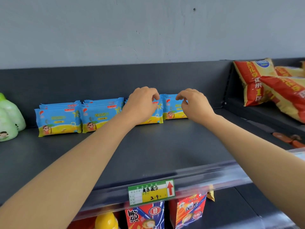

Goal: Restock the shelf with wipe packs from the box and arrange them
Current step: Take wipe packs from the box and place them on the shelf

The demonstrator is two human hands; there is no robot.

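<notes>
Shelf (pixel 165 146): packs (pixel 59 121) stand in four stacks along its back. I judge the arranging step is in hand. Left hand (pixel 142 104) pinches the third stack (pixel 156 117) at its top edge. Right hand (pixel 193 104) curls at the fourth stack (pixel 171 111); I cannot tell its grip. Next move: square both gently. The box is out of view.

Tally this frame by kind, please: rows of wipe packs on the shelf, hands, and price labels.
wipe-pack rows: 4
hands: 2, the left hand and the right hand
price label: 1
Total: 7
</notes>
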